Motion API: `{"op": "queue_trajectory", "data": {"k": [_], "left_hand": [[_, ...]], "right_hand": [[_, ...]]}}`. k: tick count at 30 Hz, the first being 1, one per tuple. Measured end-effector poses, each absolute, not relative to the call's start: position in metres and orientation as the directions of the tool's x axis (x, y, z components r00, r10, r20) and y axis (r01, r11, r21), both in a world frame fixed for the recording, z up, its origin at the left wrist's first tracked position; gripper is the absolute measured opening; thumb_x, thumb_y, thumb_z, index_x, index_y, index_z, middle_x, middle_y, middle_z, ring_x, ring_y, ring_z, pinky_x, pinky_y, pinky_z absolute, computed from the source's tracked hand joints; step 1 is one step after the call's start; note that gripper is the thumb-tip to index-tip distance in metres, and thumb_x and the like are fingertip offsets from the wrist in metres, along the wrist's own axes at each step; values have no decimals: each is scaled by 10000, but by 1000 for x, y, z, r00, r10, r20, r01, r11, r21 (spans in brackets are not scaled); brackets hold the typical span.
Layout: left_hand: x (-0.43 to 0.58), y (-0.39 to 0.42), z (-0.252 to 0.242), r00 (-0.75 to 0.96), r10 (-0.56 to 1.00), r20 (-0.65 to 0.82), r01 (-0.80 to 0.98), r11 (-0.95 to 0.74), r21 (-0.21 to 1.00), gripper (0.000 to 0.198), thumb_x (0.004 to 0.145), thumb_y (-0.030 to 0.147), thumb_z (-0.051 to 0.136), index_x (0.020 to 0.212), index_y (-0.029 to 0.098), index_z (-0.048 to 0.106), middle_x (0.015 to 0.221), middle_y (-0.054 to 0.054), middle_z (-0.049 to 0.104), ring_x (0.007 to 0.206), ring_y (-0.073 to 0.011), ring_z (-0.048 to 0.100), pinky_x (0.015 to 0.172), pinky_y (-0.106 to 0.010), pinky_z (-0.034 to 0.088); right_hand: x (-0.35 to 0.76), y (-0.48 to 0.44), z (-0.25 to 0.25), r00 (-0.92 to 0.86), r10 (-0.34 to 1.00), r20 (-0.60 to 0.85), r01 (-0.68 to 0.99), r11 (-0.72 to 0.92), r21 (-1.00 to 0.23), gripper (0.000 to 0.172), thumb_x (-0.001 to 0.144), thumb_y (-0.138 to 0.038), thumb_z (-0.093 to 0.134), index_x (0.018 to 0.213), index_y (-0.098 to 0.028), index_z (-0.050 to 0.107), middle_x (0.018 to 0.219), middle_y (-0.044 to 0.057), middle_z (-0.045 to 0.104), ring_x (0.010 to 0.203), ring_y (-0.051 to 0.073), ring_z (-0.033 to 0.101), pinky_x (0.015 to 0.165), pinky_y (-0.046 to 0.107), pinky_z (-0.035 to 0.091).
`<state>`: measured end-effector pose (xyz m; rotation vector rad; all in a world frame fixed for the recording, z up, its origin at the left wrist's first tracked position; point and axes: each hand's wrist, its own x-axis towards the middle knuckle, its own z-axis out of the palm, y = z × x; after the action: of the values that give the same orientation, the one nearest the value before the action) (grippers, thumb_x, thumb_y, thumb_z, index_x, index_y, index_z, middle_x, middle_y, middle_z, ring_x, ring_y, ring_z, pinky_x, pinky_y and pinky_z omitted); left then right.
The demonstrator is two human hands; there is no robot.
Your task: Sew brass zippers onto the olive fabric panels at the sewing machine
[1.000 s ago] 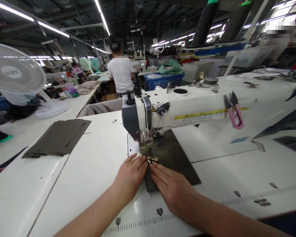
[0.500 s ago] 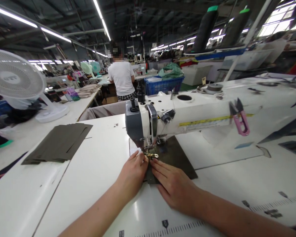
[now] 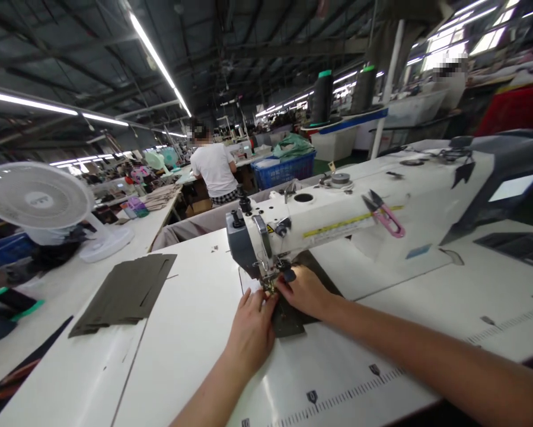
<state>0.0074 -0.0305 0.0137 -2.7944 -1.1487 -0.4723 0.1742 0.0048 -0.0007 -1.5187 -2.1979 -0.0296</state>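
A dark olive fabric piece (image 3: 290, 325) lies under the needle area of a white sewing machine (image 3: 337, 220). My left hand (image 3: 252, 329) rests at the fabric's left edge, just in front of the brass-coloured presser foot (image 3: 271, 287). Its thumb and forefinger come together on the cloth, while other fingers reach forward along the bed. Right of the foot, my right hand (image 3: 308, 292) lies over the fabric with its fingers curled in and bunched at the needle. Its fingertips are partly hidden, so what they pinch is unclear.
A stack of olive fabric pieces (image 3: 124, 290) lies left on the table. Pink-handled thread snips (image 3: 385, 216) rest on the machine arm. A white fan (image 3: 39, 198) stands at left. Thread cones (image 3: 322, 98) stand behind, and a person in a white shirt (image 3: 213, 169) works beyond.
My right hand has gone from lying flat on the cloth to curled fingers beside the needle, farther forward. My left hand stays by the foot. The view has tilted and turned right.
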Motion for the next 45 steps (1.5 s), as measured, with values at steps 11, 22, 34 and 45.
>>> {"op": "queue_trajectory", "data": {"k": [11,22,34,45], "left_hand": [[7,-29,16,679,677,283,701,-713,23,452,665,55,481,1099,154,552,1083,-125,553,1040,-250,528,989,-531,325],[6,-43,0,609,633,478,661,-738,135,301,752,18,465,997,131,599,1030,-99,643,979,-210,590,875,-403,503],[7,-30,4,685,565,460,623,-782,33,230,855,101,411,1011,119,579,984,-113,621,970,-233,580,822,-390,531],[7,-7,5,633,648,423,680,-727,96,238,880,151,362,921,149,596,844,-66,566,759,-168,594,661,-288,542]], "right_hand": [[158,17,0,-31,963,268,931,125,-343,312,861,-254,395,744,-141,661,720,101,671,708,226,635,616,287,445],[192,-64,-5,-591,658,466,634,737,-235,434,827,-229,503,1206,-18,500,1231,181,521,1174,243,449,1000,396,372],[188,-48,-6,-642,603,474,657,751,-66,361,822,-112,420,1125,33,554,1187,197,550,1126,256,498,980,365,409],[185,-21,-6,-613,635,470,687,722,-79,354,793,-74,425,1109,15,556,1169,201,561,1066,235,542,929,348,453]]}}
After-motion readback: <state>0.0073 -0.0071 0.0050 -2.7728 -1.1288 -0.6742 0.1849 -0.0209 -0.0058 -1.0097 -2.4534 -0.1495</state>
